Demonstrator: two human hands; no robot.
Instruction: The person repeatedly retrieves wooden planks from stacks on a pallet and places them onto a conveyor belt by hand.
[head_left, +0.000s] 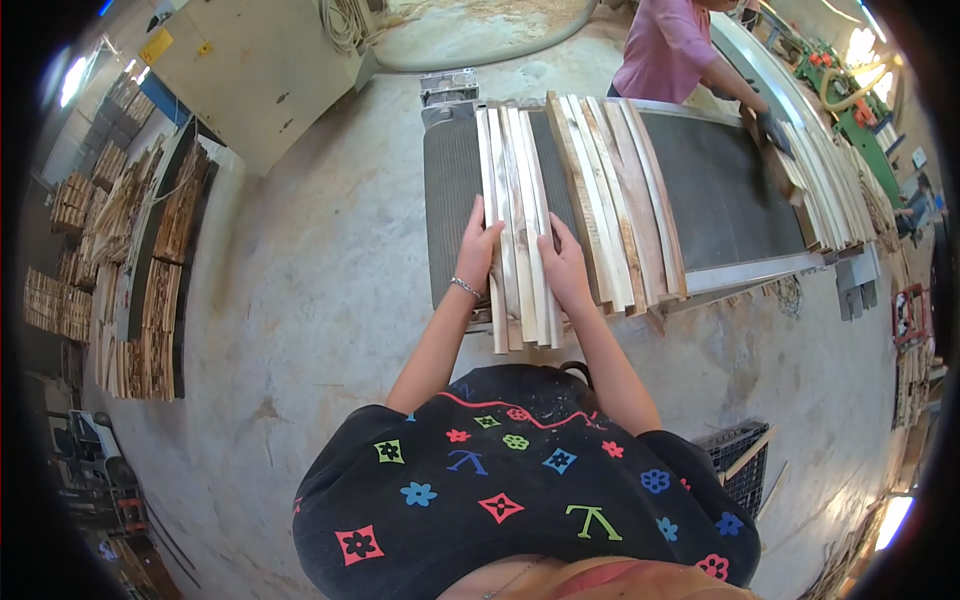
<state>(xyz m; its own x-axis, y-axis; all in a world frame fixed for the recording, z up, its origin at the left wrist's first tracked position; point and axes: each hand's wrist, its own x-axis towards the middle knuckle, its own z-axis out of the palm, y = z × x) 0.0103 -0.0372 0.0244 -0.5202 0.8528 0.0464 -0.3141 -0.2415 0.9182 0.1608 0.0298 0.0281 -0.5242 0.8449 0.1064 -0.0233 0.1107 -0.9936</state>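
A bundle of several pale wooden strips point(518, 220) lies lengthwise on the dark ribbed belt of a conveyor table point(453, 180). My left hand point(476, 248) presses against the bundle's left side, with a chain bracelet at the wrist. On the right side of the same bundle is my right hand point(565, 266), its fingers along the edge. Between them the strips are squeezed together, their near ends uneven and past the belt's front edge. Just right of my right hand, a second group of strips point(620, 200) rests on the belt.
Across the conveyor, a person in a pink top point(665, 45) has gloved hands at a wooden piece beside more strips point(825, 190) on the right. Stacked wood point(165, 290) stands at the left. A black crate point(738, 465) sits on the floor, and a hose point(500, 62) curves behind.
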